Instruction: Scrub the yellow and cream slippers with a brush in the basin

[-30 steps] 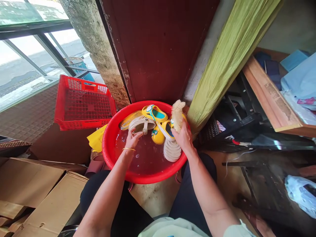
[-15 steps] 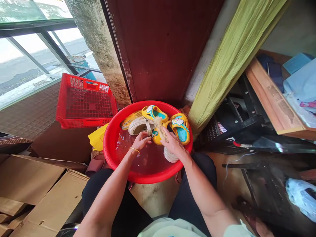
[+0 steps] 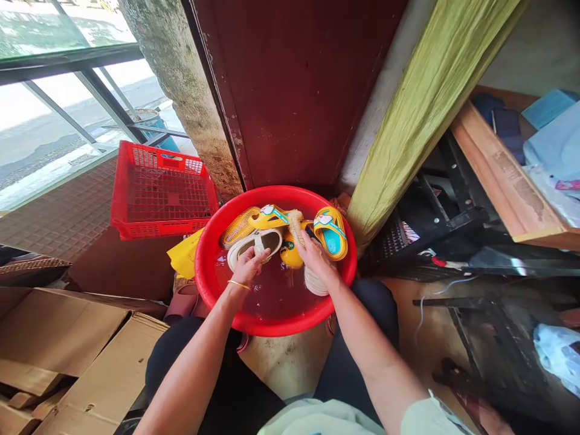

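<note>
The right hand (image 3: 316, 255) covers the lower end of the cream-bristled scrub brush (image 3: 296, 226) it grips and hides part of a ridged beige shoe (image 3: 316, 285) beneath it. The left hand (image 3: 249, 266) pinches the strap of a beige clog (image 3: 234, 254), covering its near edge. Both lie within the round red basin (image 3: 272, 329), whose murky water (image 3: 281, 302) obscures the bottom. Also inside, a yellow clog (image 3: 333, 241) with turquoise lining leans by the right rim; a rounded yellow piece (image 3: 290, 258), probably another clog's toe, sits between the hands. A red plastic crate (image 3: 163, 228) stands left of the basin.
</note>
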`<state>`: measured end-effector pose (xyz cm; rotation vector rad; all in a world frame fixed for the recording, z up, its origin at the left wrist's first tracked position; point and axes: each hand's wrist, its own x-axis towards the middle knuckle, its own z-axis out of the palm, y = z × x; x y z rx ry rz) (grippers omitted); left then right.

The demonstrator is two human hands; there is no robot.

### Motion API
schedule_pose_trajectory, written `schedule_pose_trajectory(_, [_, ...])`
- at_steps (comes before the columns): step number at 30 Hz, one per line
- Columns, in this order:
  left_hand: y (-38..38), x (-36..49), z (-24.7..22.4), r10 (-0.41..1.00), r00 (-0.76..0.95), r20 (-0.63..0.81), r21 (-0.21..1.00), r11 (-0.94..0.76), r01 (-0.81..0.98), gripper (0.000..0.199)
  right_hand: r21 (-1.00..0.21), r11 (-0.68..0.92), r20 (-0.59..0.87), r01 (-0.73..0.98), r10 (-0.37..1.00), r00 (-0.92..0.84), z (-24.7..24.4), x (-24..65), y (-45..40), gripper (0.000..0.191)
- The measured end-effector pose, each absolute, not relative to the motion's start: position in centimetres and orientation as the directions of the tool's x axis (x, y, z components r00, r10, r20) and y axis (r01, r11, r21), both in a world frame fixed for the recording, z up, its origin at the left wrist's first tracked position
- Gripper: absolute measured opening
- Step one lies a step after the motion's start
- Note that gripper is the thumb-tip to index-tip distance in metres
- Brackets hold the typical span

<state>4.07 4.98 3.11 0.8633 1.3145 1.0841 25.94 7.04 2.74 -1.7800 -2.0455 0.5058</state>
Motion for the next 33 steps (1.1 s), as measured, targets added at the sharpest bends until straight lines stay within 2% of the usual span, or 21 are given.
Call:
schedule_pose_trajectory(5, [3.5,2.9,3.2,0.885,-0.076,-0.459,0.849,0.412,-0.331,0.051,-0.513,0.114,0.036,0.851,0.993,-0.111,3.0,25.9,7.5,0.053])
schedule_pose_trajectory(9, [2.2,1.3,4.2,0.861,-0.006,-0.509,0.719,0.421,-0.554,0.038,-0.560,0.090,0.023,0.824,0.995,-0.093,2.9,25.6,7.9,0.050])
schedule_pose_trajectory(12, [1.8,0.6,4.7,0.839,0.034,-0.544,0.667,0.456,-0.589,0.028,-0.554,0.061,0.009,0.830,0.998,-0.067,2.7,24.9,7.7,0.051])
schedule_pose_trajectory(15, [1.5,0.6,4.6,0.830,-0.012,-0.557,0.756,0.501,-0.422,0.034,-0.541,0.067,0.029,0.838,0.998,-0.061,2.6,24.5,7.1,0.055])
schedule_pose_trajectory(18, [1.3,0.1,4.3,0.850,-0.006,-0.527,0.850,0.527,0.008,0.035,-0.544,0.098,0.082,0.833,0.995,-0.063,3.1,24.6,6.7,0.060])
schedule_pose_trajectory(21, [1.4,-1.6,4.5,0.878,0.052,-0.477,0.781,0.395,0.484,0.049,-0.570,0.168,0.138,0.805,0.985,-0.108,4.2,24.6,6.4,0.063])
schedule_pose_trajectory(24, [2.1,-3.6,4.9,0.952,-0.123,-0.281,0.620,0.278,0.733,0.057,-0.584,0.316,0.139,0.748,0.946,-0.292,4.9,24.1,5.8,0.059])
schedule_pose_trajectory(26, [2.9,-4.1,4.8,0.958,-0.269,-0.096,0.536,0.277,0.797,0.052,-0.561,0.385,0.081,0.732,0.906,-0.415,4.7,23.5,5.3,0.056])
schedule_pose_trajectory(28, [3.6,-3.9,4.2,0.960,-0.280,-0.009,0.546,0.239,0.803,0.045,-0.512,0.396,0.012,0.762,0.891,-0.455,4.1,22.9,4.9,0.054])
schedule_pose_trajectory(31, [4.6,-2.4,2.4,0.992,-0.099,-0.076,0.665,0.125,0.736,0.038,-0.450,0.335,-0.019,0.828,0.923,-0.384,3.1,22.5,4.8,0.051])
schedule_pose_trajectory(33, [5.0,-1.6,1.0,0.991,-0.036,-0.129,0.728,0.120,0.675,0.036,-0.439,0.283,-0.004,0.853,0.949,-0.317,2.9,22.9,5.2,0.050])
